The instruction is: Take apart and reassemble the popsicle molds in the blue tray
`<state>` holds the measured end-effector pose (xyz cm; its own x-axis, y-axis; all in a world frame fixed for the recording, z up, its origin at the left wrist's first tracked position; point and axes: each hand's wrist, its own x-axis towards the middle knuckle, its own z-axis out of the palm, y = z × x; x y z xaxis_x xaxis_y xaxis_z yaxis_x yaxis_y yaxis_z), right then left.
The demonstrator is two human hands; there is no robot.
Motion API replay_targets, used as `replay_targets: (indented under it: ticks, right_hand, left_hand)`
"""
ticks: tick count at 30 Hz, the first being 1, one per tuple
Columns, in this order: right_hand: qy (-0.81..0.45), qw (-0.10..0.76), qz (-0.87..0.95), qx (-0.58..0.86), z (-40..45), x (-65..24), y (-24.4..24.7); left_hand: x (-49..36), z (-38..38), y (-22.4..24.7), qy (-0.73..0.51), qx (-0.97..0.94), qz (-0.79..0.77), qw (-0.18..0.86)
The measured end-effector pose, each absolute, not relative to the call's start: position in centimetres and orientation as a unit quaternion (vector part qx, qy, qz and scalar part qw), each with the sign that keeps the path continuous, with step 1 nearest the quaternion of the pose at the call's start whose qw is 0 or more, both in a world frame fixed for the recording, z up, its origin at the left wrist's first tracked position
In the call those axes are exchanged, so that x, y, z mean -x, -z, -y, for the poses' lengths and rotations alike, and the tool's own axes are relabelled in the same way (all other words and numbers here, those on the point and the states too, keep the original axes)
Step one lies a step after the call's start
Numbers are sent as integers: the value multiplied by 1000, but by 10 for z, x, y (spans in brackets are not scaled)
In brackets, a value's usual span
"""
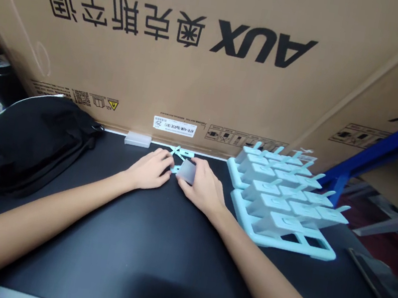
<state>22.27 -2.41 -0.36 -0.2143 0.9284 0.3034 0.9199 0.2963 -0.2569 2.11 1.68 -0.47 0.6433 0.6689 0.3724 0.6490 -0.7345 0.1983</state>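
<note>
My right hand (208, 187) is closed around a translucent popsicle mould cup (187, 171), tilted just above the black tabletop. Left of it, my left hand (150, 167) has its fingers curled, their tips at a light blue popsicle stick lid (175, 169). Part of that lid is hidden between the two hands. Just beyond my fingertips lie a few more light blue stick lids (186, 153), some crossing each other. Another translucent mould cup (138, 139) rests on its side near the box.
At right stand two light blue mould racks (278, 243) holding several filled cups with sticks up; the nearer has open slots. A black bag (44, 138) with a white cord lies left. A large cardboard box (180, 79) stands behind. A dark flat object (371, 279) lies far right.
</note>
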Motion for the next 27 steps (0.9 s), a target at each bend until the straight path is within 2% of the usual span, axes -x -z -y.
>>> replay_targets:
  ticks: [4,7,11,17,24,27]
  right_hand:
    - [-15,195,805,560,47,-220,0]
    - [-17,190,844,501,61,-219,-1]
    - [-20,213,853,475,68,-218,2]
    - [-15,227,872,433,80,-211,2]
    - [92,232,884,395,98,-216,-11]
    - [162,287,873,360,110,-240,-24]
  left_hand:
    - [-19,-1,-6,-280,-904,-314,76]
    - [-13,14,-14,-245,-933,-223,139]
    - [-2,29,-15,-205,-945,-193,166]
    - [23,35,-9,-170,-948,-251,99]
    - [92,3,-10,-147,-929,-339,17]
    - [112,-8,-6,-151,-914,-376,7]
